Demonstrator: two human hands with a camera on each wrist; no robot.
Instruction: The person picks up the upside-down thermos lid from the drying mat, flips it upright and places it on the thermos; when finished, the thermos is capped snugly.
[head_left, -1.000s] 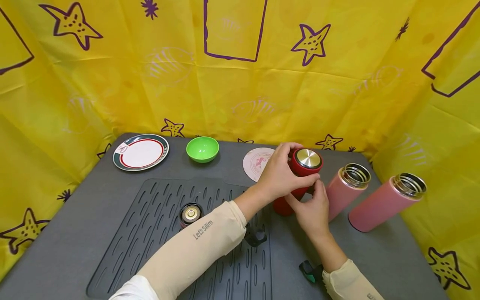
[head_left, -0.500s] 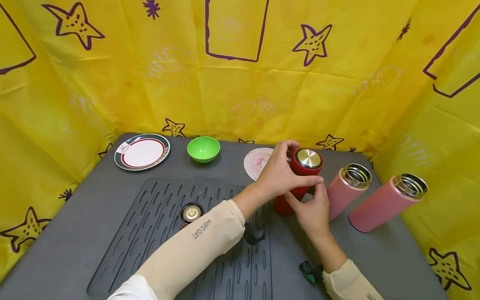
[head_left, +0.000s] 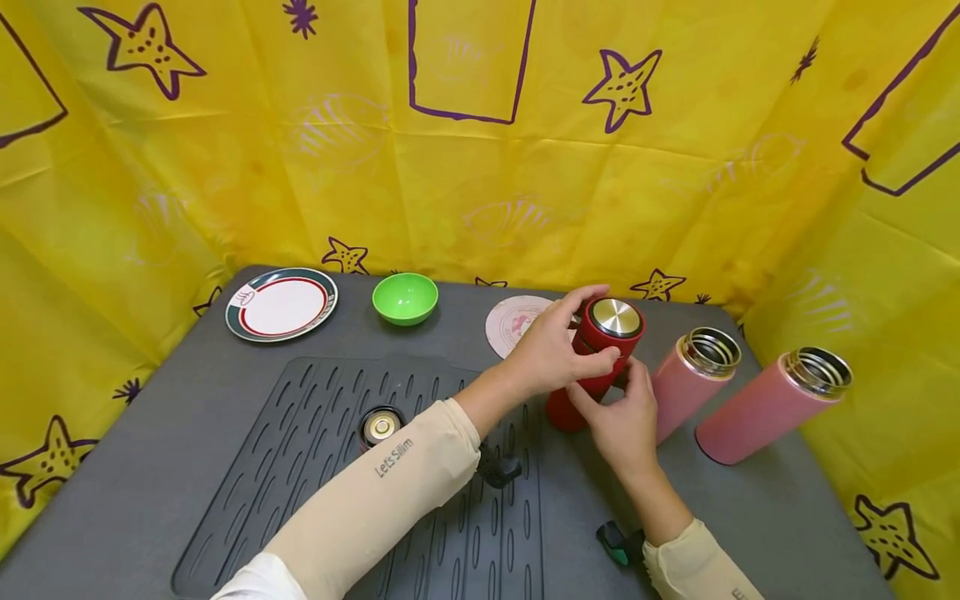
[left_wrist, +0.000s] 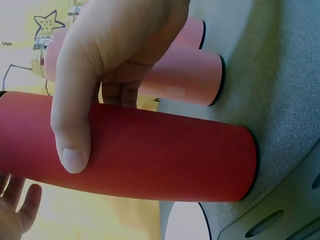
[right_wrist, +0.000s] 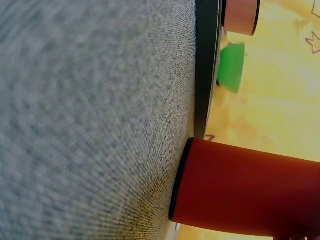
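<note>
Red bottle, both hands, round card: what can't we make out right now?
- Red bottle: upper end cut off by the frame edge in both wrist views; inside hidden under the metal top in the head view.
- Right hand: some fingers end behind the bottle, left wrist view.
- Left hand: mostly cut off by the left edge, left wrist view.
- Round card: partly behind the left hand, head view; print too small to read.

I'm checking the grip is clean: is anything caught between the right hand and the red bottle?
Nothing visible: in the left wrist view, the right hand has its thumb directly on the red bottle. The nearer pink bottle stands beyond the hand, not between them.
</note>
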